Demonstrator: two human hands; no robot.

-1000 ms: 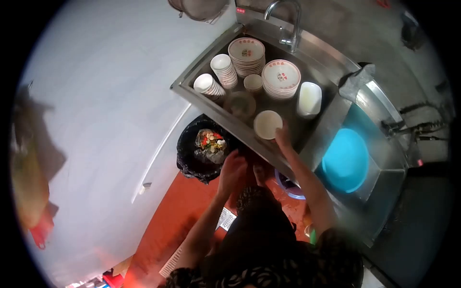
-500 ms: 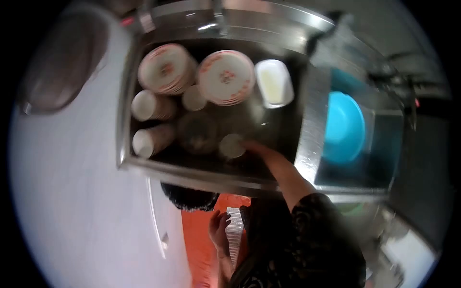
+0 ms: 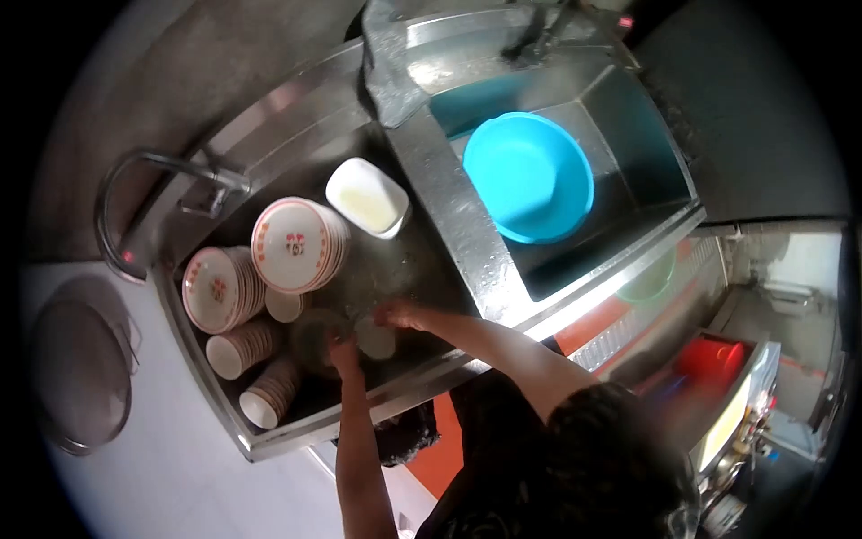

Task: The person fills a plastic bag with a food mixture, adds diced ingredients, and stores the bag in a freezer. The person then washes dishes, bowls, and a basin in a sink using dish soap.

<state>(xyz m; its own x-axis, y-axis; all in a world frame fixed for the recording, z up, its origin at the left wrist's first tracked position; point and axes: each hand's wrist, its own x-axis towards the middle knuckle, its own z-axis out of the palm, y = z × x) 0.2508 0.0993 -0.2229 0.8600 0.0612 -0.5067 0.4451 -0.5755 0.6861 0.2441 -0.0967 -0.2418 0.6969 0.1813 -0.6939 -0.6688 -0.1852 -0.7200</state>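
My right hand is closed at the edge of a small white bowl low in the left sink basin. Just left of that bowl is my left hand, fingers curled, beside a dim round vessel; what the fingers hold, if anything, I cannot make out. Behind my hands lean two stacks of patterned plates, a nearer stack and a farther-left stack. Two rows of nested white cups, an upper row and a lower row, lie on their sides. A single white cup sits under the plates.
A white rectangular dish with yellowish liquid stands by the divider. In the right basin is a blue tub. A grey cloth hangs over the divider. There is a faucet at left and a round lid on the white counter.
My left hand has come up from beside my body into the sink. My right hand stays by the small bowl. The view has turned, bringing more of the right basin and faucet into sight.
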